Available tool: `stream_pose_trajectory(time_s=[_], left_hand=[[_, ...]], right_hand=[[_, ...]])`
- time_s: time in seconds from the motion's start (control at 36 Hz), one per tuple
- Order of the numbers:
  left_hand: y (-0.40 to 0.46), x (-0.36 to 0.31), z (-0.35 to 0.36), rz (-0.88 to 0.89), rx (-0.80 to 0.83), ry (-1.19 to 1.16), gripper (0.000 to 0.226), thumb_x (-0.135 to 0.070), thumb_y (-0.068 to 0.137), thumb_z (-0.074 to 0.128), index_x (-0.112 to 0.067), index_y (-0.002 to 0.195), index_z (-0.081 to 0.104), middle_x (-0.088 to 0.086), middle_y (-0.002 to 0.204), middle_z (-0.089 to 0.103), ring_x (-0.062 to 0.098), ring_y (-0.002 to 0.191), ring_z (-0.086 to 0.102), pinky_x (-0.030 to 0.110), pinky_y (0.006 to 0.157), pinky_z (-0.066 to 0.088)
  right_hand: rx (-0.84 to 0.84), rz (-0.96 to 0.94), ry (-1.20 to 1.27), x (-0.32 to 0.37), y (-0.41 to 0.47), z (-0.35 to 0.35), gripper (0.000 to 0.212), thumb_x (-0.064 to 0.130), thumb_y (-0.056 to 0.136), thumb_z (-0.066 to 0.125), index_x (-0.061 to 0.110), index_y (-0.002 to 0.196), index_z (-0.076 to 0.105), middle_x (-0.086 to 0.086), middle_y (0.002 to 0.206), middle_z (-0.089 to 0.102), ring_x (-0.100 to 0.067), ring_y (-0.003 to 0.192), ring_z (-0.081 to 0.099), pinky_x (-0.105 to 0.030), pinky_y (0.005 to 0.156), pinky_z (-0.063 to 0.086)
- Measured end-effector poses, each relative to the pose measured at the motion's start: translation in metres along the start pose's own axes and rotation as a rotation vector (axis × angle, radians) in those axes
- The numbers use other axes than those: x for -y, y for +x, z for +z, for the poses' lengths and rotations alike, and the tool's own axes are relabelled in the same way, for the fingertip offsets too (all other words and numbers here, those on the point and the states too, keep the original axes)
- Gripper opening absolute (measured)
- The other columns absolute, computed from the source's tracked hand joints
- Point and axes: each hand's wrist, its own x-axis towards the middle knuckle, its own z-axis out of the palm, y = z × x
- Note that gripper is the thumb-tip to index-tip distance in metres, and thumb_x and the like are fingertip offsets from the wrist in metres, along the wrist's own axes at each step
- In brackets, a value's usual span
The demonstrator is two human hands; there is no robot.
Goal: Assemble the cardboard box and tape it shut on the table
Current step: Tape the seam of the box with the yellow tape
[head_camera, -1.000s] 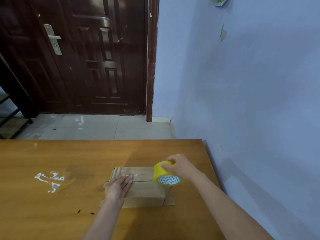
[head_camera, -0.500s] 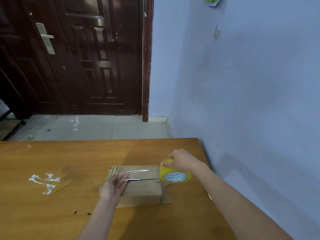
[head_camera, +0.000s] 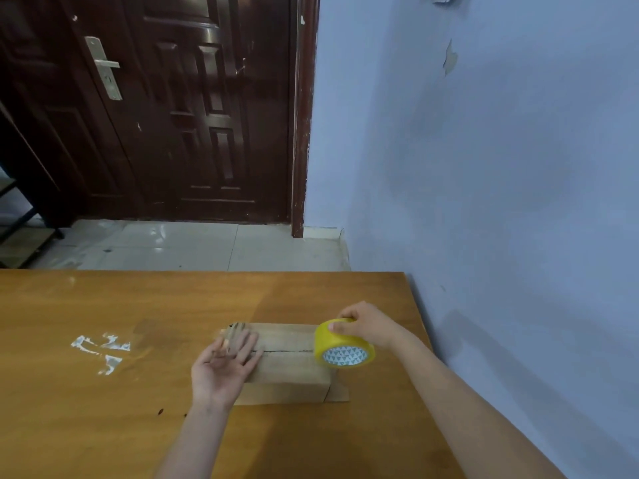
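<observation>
A small brown cardboard box (head_camera: pixel 287 361) lies on the wooden table (head_camera: pixel 138 305), its top flaps folded down with a dark seam running left to right. My left hand (head_camera: pixel 224 364) rests flat on the box's left end, fingers spread. My right hand (head_camera: pixel 366 324) grips a yellow roll of tape (head_camera: pixel 342 344) at the box's right end, held on edge above the seam. A loose flap sticks out on the table at the box's lower right corner.
Scraps of clear tape (head_camera: pixel 102 349) stick to the table at the left. A blue wall (head_camera: pixel 501 202) runs along the table's right edge. Beyond the far edge are a tiled floor and a dark wooden door (head_camera: pixel 173 108).
The roll of tape has shifted slightly right and lifted at the box's right end. My left hand has slid toward the left end of the box and flattened.
</observation>
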Motion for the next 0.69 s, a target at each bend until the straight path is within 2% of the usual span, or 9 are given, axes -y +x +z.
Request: stream_pose_trajectory(time_s=[0.11,0.17,0.22,0.33,0.39,0.47,0.53,0.61,0.69], left_hand=[[-0.003,-0.007,0.003,0.072,-0.019,0.05,0.034,-0.008,0.091,0.044,-0.011,0.063,0.064,0.026,0.126,0.056,0.042,0.118,0.053,0.052,0.099,0.046],[-0.004,-0.013,0.004,0.119,-0.056,0.132,0.027,-0.005,0.09,0.045,-0.006,0.072,0.065,0.022,0.126,0.058,0.036,0.116,0.056,0.042,0.089,0.054],[-0.004,-0.016,0.002,0.156,-0.089,0.209,0.024,-0.002,0.09,0.046,0.0,0.076,0.065,0.021,0.124,0.059,0.034,0.117,0.057,0.037,0.084,0.055],[-0.003,-0.012,-0.001,0.247,-0.197,0.348,0.008,0.003,0.091,0.047,-0.004,0.088,0.051,0.023,0.121,0.061,0.03,0.113,0.061,0.034,0.081,0.057],[0.0,-0.009,-0.002,0.289,-0.251,0.349,0.009,0.007,0.089,0.05,-0.001,0.094,0.051,0.023,0.112,0.065,0.028,0.103,0.066,0.035,0.079,0.057],[0.005,-0.007,-0.002,0.319,-0.299,0.355,0.015,0.009,0.088,0.053,0.0,0.098,0.049,0.013,0.094,0.072,0.021,0.084,0.072,0.027,0.067,0.06],[0.008,-0.007,-0.003,0.318,-0.307,0.358,0.016,0.009,0.088,0.054,-0.004,0.095,0.048,0.018,0.107,0.066,0.02,0.083,0.071,0.026,0.067,0.06],[0.012,-0.008,-0.005,0.301,-0.326,0.367,0.016,0.008,0.088,0.055,0.002,0.102,0.054,0.023,0.116,0.061,0.024,0.087,0.069,0.03,0.074,0.059],[0.013,-0.008,-0.006,0.298,-0.319,0.367,0.015,0.008,0.089,0.053,0.0,0.101,0.05,0.022,0.119,0.062,0.026,0.097,0.065,0.035,0.08,0.052]], right_hand=[[0.018,0.005,-0.047,0.006,0.003,0.002,0.036,0.043,0.086,0.063,0.007,0.083,0.067,-0.001,0.073,0.058,-0.013,0.064,0.052,-0.028,0.058,0.039],[0.015,0.008,-0.061,0.007,0.005,0.004,0.033,0.044,0.086,0.063,0.011,0.081,0.067,0.0,0.073,0.06,-0.013,0.064,0.053,-0.028,0.058,0.04],[0.006,0.008,-0.067,0.004,0.007,0.006,0.027,0.045,0.085,0.063,0.02,0.076,0.065,0.001,0.074,0.061,-0.012,0.064,0.055,-0.027,0.058,0.042],[-0.03,0.012,-0.046,-0.003,0.007,0.009,0.036,0.049,0.083,0.064,0.013,0.089,0.07,-0.01,0.09,0.069,-0.014,0.074,0.059,-0.03,0.065,0.044],[-0.055,0.006,-0.009,-0.008,0.005,0.01,0.038,0.05,0.082,0.064,0.013,0.087,0.07,-0.007,0.084,0.067,-0.013,0.072,0.058,-0.029,0.064,0.043],[-0.088,0.021,0.07,-0.017,0.0,0.01,0.036,0.053,0.08,0.066,0.017,0.073,0.068,0.004,0.068,0.061,-0.009,0.062,0.056,-0.027,0.059,0.04],[-0.126,0.037,0.122,-0.024,-0.002,0.012,0.038,0.052,0.079,0.068,0.021,0.059,0.058,0.009,0.056,0.054,-0.007,0.052,0.05,-0.023,0.053,0.036],[-0.23,0.033,0.185,-0.029,-0.004,0.016,0.048,0.049,0.079,0.07,0.024,0.051,0.039,0.012,0.045,0.036,-0.002,0.043,0.034,-0.022,0.05,0.025],[-0.252,0.029,0.098,-0.031,-0.004,0.017,0.05,0.054,0.077,0.068,0.026,0.05,0.037,0.012,0.044,0.034,-0.001,0.04,0.031,-0.022,0.048,0.024]])
